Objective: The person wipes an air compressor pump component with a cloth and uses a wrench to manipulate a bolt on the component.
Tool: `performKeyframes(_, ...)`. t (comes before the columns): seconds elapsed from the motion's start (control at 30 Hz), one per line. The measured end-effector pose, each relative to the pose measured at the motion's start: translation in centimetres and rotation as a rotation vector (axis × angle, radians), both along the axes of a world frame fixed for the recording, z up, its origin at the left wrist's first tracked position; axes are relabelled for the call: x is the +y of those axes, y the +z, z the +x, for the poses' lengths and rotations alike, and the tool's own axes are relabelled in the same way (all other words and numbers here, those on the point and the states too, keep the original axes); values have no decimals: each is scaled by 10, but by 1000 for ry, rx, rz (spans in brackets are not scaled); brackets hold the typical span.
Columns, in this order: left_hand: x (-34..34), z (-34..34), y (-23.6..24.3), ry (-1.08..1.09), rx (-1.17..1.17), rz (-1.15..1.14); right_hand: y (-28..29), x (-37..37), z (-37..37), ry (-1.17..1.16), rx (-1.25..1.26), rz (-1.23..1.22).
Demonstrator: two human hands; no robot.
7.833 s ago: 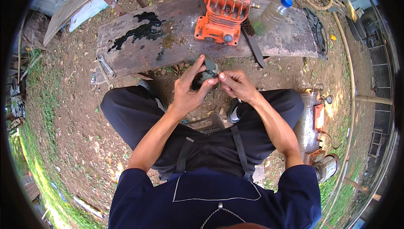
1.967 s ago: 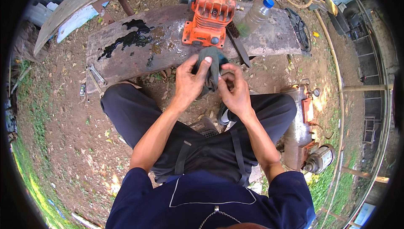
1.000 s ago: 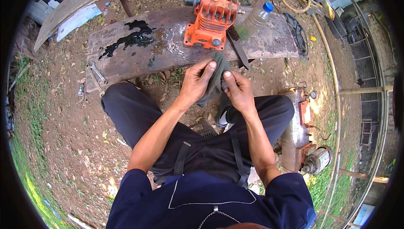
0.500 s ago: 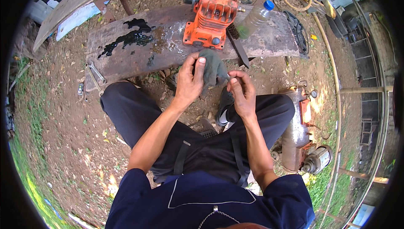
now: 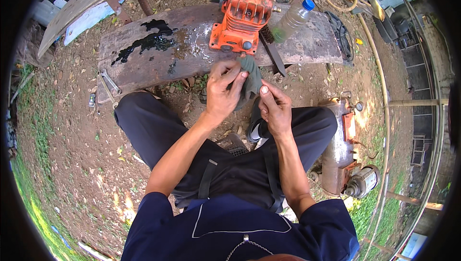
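A dark green-grey rag (image 5: 250,79) hangs between my two hands, in front of the bench's near edge. My left hand (image 5: 223,88) pinches its upper left part between thumb and fingers. On the rag's right side, my right hand (image 5: 275,105) is closed with thumb against forefinger; any small thing inside the cloth is hidden. Just beyond the hands, an orange finned compressor pump (image 5: 245,21) stands on the wooden bench (image 5: 192,21). Beside its right side lie a brush (image 5: 265,34) and a dark flat blade-like strip (image 5: 274,59).
A clear bottle with a blue cap (image 5: 294,21) stands right of the pump. Black oil (image 5: 149,40) is spilled on the bench's left. Two wrenches (image 5: 110,83) rest at its left end. A tank with a motor (image 5: 336,150) lies on the ground at right.
The rag and my left hand have shifted slightly right, and the left fingers have changed their hold on the cloth. My right hand has stayed nearly in place, with its thumb more upright.
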State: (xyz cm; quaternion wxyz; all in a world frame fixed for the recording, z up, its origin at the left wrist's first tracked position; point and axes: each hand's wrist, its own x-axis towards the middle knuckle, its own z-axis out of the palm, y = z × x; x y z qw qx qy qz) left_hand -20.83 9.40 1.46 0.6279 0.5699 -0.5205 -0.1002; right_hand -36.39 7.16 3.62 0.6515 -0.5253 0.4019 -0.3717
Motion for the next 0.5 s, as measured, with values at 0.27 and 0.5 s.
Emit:
performKeyframes(0.27,-1,-5,-24,-420,634,223,14,-7,-7,219,-355,558)
performKeyframes(0.5,1,-4,-4,-682,889,316,17,4,1,-61,-106,146)
